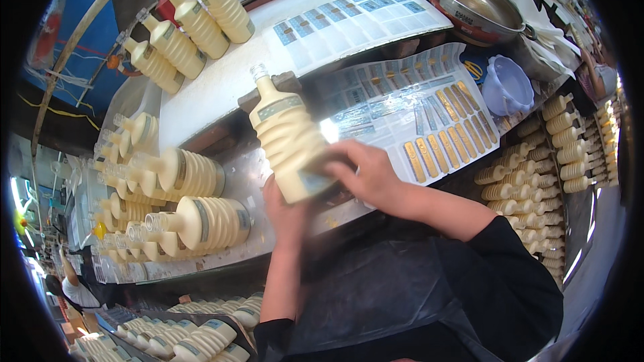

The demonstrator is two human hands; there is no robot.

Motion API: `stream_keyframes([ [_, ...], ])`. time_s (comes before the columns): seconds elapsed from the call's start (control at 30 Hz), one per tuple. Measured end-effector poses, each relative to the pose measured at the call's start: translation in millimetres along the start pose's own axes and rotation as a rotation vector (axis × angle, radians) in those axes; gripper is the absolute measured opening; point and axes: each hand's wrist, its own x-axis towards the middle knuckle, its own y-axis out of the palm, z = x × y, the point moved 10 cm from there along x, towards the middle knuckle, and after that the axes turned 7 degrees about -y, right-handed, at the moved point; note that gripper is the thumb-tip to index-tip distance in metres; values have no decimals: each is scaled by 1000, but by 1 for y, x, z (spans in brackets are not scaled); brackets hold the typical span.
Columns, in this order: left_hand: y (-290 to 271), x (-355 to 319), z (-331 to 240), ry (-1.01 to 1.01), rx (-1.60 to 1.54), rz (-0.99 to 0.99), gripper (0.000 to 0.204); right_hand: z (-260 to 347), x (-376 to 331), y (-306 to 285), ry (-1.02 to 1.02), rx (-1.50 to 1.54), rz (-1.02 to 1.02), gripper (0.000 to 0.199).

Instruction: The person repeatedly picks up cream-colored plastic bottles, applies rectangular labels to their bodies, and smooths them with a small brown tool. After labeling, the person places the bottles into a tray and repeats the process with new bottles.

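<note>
A cream bottle (pixel 288 141) with wavy ridges and a clear threaded neck leans back at a tilt in front of me, its upper part by a dark block (pixel 288 83). It carries a patterned band at the shoulder and a blue-grey label near its base. My left hand (pixel 285 208) closes round the base from below, smeared a little by motion. From the right, my right hand (pixel 367 173) has its bent fingers on the bottle's lower side by the label; the fingertips are blurred. Just right of it lies a sheet (pixel 392 127) of gold and blue stickers.
Several similar bottles (pixel 198 224) lie on the metal bench at left; others (pixel 216 10) stand on the white board (pixel 208 94). More stickers (pixel 335 17) lie on the board. A metal pan (pixel 469 0) and a lilac bucket (pixel 508 87) are at right. Racked bottles (pixel 523 188) fill the right side.
</note>
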Motion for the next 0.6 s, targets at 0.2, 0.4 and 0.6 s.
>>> stream_keyframes([
  [0.2,-33,-10,-44,186,121,-196,61,23,-3,-10,-243,-83,-29,18],
  [0.4,-6,-5,-8,117,-99,-110,76,23,-8,-8,-187,56,46,22],
  [0.6,-9,-4,-44,315,133,-89,72,-42,17,-27,217,397,150,30],
])
